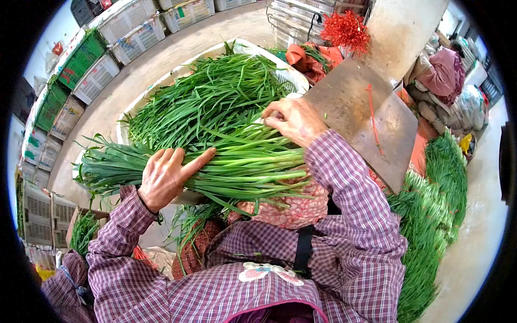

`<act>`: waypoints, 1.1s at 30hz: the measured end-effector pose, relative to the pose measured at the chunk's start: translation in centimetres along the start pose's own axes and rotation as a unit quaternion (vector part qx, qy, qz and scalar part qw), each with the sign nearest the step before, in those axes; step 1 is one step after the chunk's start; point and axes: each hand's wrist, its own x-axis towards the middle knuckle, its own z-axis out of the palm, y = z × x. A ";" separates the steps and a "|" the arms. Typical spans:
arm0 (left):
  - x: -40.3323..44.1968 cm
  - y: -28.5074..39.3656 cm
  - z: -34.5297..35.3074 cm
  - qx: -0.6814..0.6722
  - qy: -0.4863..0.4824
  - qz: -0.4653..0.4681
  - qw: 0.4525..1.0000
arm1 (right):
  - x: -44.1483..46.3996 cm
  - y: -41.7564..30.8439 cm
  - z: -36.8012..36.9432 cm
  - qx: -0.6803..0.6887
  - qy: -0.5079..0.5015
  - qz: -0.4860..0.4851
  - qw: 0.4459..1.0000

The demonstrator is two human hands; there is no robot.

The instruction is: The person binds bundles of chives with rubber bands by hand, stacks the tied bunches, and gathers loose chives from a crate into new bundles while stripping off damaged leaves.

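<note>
A loose bundle of long green leafy stalks (pixel 242 169) lies across my lap and the near edge of a white crate (pixel 123 129), its pale ends to the right. My left hand (pixel 164 175) rests on the bundle with its fingers spread, the index finger stretched along the stalks. Above the pale ends, my right hand (pixel 295 119) has its fingers curled together at the crate's near right side; what they hold, if anything, is hidden. More green leaves (pixel 210 97) fill the crate beyond both hands.
A metal board (pixel 350 102) with a red tie (pixel 372 121) on it stands at the right. Tied green bunches (pixel 425 215) lie beyond my right arm. Red ties (pixel 346 31) hang by a pillar. Stacked crates (pixel 97 81) line the left. A person (pixel 441 75) sits far right.
</note>
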 end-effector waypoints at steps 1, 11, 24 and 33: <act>0.1 0.1 -0.1 0.009 -0.003 0.007 1.000 | 0.4 -0.4 0.4 -0.007 -0.019 0.008 1.000; 0.3 0.0 0.0 0.008 0.004 0.007 1.000 | 1.6 0.3 2.5 0.073 -0.041 0.059 0.995; 0.0 -0.1 0.4 0.007 0.011 0.006 1.000 | 0.6 0.7 2.4 -0.006 -0.019 0.020 1.000; -0.1 -0.1 0.3 -0.003 0.005 0.008 1.000 | 1.0 1.0 2.5 0.104 -0.056 0.034 0.992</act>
